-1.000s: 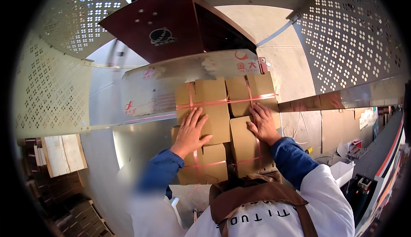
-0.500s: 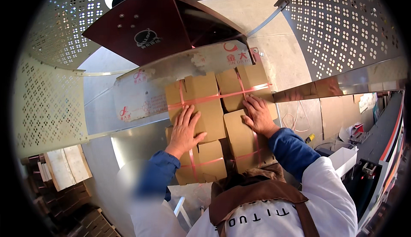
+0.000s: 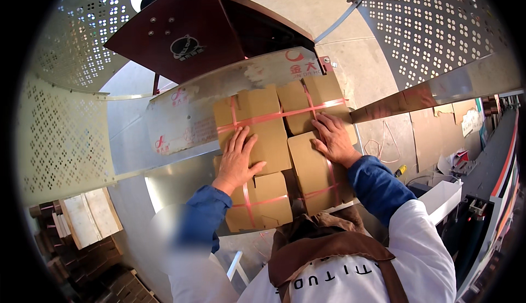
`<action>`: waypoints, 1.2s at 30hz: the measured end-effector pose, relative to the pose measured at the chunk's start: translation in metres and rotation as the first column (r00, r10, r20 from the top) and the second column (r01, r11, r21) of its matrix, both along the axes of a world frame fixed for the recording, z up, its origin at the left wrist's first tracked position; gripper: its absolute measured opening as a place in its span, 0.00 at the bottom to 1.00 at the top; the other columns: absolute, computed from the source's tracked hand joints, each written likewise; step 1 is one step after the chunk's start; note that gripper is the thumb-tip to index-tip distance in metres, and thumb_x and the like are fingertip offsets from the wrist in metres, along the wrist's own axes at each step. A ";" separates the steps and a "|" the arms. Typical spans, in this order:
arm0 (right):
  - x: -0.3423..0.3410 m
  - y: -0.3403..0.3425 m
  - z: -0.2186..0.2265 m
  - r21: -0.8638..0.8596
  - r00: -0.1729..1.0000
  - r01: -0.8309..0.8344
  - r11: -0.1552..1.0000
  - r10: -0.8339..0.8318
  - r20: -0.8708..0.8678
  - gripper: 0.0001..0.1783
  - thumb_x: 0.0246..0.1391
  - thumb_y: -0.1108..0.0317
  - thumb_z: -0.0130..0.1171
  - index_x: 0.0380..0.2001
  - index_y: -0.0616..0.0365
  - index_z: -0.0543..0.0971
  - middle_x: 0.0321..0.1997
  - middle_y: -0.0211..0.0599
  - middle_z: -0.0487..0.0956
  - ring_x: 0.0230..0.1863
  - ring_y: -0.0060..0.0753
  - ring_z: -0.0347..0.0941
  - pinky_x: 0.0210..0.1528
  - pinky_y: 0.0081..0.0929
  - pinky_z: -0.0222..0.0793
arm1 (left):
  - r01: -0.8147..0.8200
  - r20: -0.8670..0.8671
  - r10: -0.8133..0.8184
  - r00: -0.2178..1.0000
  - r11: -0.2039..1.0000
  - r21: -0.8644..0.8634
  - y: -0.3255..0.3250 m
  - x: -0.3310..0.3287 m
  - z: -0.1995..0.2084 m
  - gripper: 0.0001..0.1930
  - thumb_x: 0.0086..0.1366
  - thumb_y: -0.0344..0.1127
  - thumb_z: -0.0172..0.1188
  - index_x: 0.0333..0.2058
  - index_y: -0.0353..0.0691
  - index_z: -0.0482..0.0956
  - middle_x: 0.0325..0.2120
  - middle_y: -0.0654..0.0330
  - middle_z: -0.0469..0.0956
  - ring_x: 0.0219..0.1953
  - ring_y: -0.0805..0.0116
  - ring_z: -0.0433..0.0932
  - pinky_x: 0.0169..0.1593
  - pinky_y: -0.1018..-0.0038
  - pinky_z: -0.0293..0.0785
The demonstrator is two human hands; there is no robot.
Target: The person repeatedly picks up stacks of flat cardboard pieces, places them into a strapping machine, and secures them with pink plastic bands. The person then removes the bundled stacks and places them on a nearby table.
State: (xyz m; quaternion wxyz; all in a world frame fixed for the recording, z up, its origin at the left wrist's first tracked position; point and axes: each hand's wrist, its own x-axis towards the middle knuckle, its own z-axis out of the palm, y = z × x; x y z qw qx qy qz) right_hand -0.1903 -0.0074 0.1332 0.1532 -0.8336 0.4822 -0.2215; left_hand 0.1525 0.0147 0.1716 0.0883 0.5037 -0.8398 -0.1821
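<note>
A bundle of flat brown cardboard blanks (image 3: 257, 147), bound with crossing pink plastic straps (image 3: 285, 113), lies in front of me on a metal surface. My left hand (image 3: 236, 162) rests on its left half, fingers outstretched just below the cross strap and thumb pointing right. On the right half lies my right hand (image 3: 335, 143), its fingers spread beside the strap crossing. Both palms face down on the cardboard, and neither hand grips anything. The bundle's near edge is close to my brown apron (image 3: 329, 243).
Beyond the bundle stands a dark red machine head (image 3: 181, 35) above a worn metal plate (image 3: 192, 100). Perforated metal guards (image 3: 66, 133) flank it, with a steel rail (image 3: 433, 95) at right. Stacked cardboard (image 3: 87, 264) sits lower left; a white bin (image 3: 441, 202) is at right.
The bundle has shifted slightly away from me, toward the machine, with both hands still flat on it. The view has also moved a little.
</note>
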 end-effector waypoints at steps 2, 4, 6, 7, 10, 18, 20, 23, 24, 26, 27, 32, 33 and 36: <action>0.000 -0.001 0.003 -0.017 0.998 0.004 1.000 -0.003 0.056 0.30 0.55 0.53 0.58 0.57 0.60 0.73 0.61 0.48 0.70 0.65 0.53 0.62 0.67 0.48 0.56 | -0.001 0.008 0.001 1.000 1.000 0.002 -0.002 0.000 0.000 0.41 0.56 0.51 0.67 0.64 0.40 0.61 0.70 0.50 0.51 0.72 0.47 0.48 0.71 0.53 0.48; -0.003 -0.001 0.009 -0.007 0.986 0.087 0.996 -0.085 0.145 0.27 0.55 0.57 0.60 0.56 0.60 0.73 0.59 0.48 0.72 0.62 0.53 0.65 0.65 0.45 0.59 | 0.005 0.013 -0.005 1.000 1.000 -0.004 -0.002 0.000 0.001 0.42 0.56 0.51 0.67 0.65 0.40 0.61 0.70 0.51 0.52 0.72 0.47 0.49 0.71 0.52 0.48; -0.011 0.008 0.013 0.055 0.935 0.231 0.971 -0.237 0.263 0.24 0.55 0.61 0.61 0.54 0.58 0.74 0.57 0.49 0.73 0.60 0.53 0.68 0.62 0.43 0.63 | -0.018 0.075 0.020 0.997 0.999 -0.034 -0.001 0.000 0.007 0.41 0.56 0.51 0.67 0.64 0.40 0.62 0.69 0.51 0.53 0.72 0.49 0.49 0.71 0.54 0.48; -0.020 0.014 0.008 0.055 0.898 0.332 0.942 -0.334 0.287 0.21 0.56 0.64 0.60 0.52 0.58 0.75 0.56 0.48 0.75 0.56 0.53 0.70 0.60 0.40 0.66 | -0.031 0.107 0.036 0.994 0.998 -0.047 0.001 0.000 0.012 0.41 0.56 0.51 0.67 0.64 0.40 0.62 0.69 0.51 0.53 0.72 0.51 0.50 0.71 0.55 0.48; -0.049 0.040 -0.013 0.121 0.828 0.496 0.860 -0.510 0.232 0.19 0.59 0.63 0.59 0.51 0.59 0.75 0.53 0.49 0.76 0.55 0.52 0.72 0.57 0.40 0.67 | -0.346 0.168 0.347 0.923 0.937 -0.036 0.019 0.005 0.041 0.43 0.57 0.52 0.68 0.66 0.40 0.60 0.69 0.51 0.53 0.71 0.52 0.53 0.70 0.58 0.51; -0.067 0.040 -0.043 0.617 0.709 0.558 0.555 -0.705 -0.007 0.33 0.58 0.41 0.58 0.42 0.68 0.76 0.33 0.56 0.80 0.37 0.47 0.78 0.43 0.37 0.71 | -0.183 -0.357 0.924 0.138 0.378 0.908 0.122 0.079 -0.023 0.35 0.69 0.51 0.57 0.66 0.36 0.58 0.60 0.55 0.67 0.62 0.65 0.66 0.63 0.68 0.64; -0.065 0.040 -0.034 0.605 0.747 0.545 0.580 -0.664 -0.037 0.37 0.54 0.37 0.60 0.45 0.67 0.76 0.37 0.59 0.81 0.41 0.55 0.79 0.45 0.42 0.71 | -0.182 -0.343 0.931 0.123 0.360 0.915 0.139 0.072 -0.034 0.31 0.72 0.49 0.54 0.65 0.36 0.60 0.58 0.56 0.69 0.59 0.66 0.69 0.61 0.68 0.67; -0.052 0.031 -0.022 0.576 0.790 0.497 0.649 -0.613 0.010 0.39 0.53 0.36 0.60 0.45 0.67 0.76 0.39 0.61 0.81 0.44 0.57 0.79 0.48 0.43 0.71 | -0.247 -0.353 0.935 0.020 0.347 0.905 0.176 0.062 -0.035 0.24 0.74 0.47 0.50 0.60 0.35 0.67 0.55 0.57 0.73 0.57 0.64 0.72 0.57 0.67 0.71; -0.044 0.027 -0.023 0.569 0.811 0.455 0.685 -0.583 0.052 0.39 0.53 0.35 0.60 0.46 0.67 0.76 0.40 0.61 0.81 0.45 0.57 0.78 0.49 0.42 0.71 | -0.259 -0.351 0.936 0.031 0.347 0.901 0.197 0.061 -0.033 0.24 0.75 0.47 0.48 0.59 0.34 0.68 0.54 0.57 0.73 0.56 0.65 0.72 0.58 0.67 0.71; -0.024 0.008 -0.022 0.562 0.897 0.341 0.753 -0.439 0.044 0.41 0.52 0.33 0.60 0.46 0.67 0.77 0.42 0.62 0.80 0.47 0.56 0.78 0.51 0.42 0.70 | -0.327 -0.321 0.943 0.086 0.331 0.885 0.248 0.052 -0.023 0.25 0.76 0.49 0.44 0.58 0.33 0.68 0.53 0.55 0.73 0.56 0.65 0.72 0.58 0.68 0.70; -0.009 -0.012 -0.019 0.564 0.949 0.260 0.783 -0.316 0.001 0.42 0.51 0.32 0.60 0.45 0.67 0.77 0.43 0.61 0.80 0.48 0.55 0.78 0.52 0.42 0.70 | -0.386 -0.295 0.947 0.125 0.320 0.865 0.279 0.044 -0.023 0.26 0.76 0.50 0.42 0.58 0.32 0.68 0.53 0.54 0.73 0.56 0.65 0.72 0.58 0.68 0.70; 0.145 -0.112 0.000 0.474 0.954 -0.211 0.855 0.286 -0.091 0.47 0.46 0.30 0.62 0.53 0.64 0.76 0.48 0.57 0.80 0.51 0.56 0.76 0.57 0.43 0.69 | -0.047 -0.267 0.796 0.544 0.346 0.937 0.388 -0.034 -0.049 0.21 0.73 0.45 0.48 0.51 0.33 0.74 0.47 0.51 0.76 0.50 0.59 0.74 0.53 0.65 0.71; 0.179 -0.115 0.006 0.439 0.924 -0.232 0.868 0.338 -0.181 0.46 0.48 0.34 0.62 0.59 0.60 0.73 0.57 0.56 0.75 0.63 0.54 0.68 0.65 0.49 0.59 | 0.138 -0.360 0.765 0.534 0.341 0.930 0.387 -0.053 -0.044 0.19 0.72 0.43 0.49 0.52 0.34 0.74 0.49 0.51 0.76 0.52 0.59 0.74 0.55 0.65 0.70; 0.295 -0.047 0.051 0.065 0.919 -0.394 0.917 0.394 0.003 0.39 0.56 0.43 0.59 0.64 0.56 0.68 0.67 0.50 0.66 0.72 0.51 0.55 0.70 0.59 0.47 | 0.365 -0.558 0.656 0.508 0.422 0.830 0.334 -0.032 0.002 0.17 0.69 0.35 0.53 0.54 0.36 0.75 0.53 0.50 0.76 0.59 0.57 0.72 0.61 0.65 0.67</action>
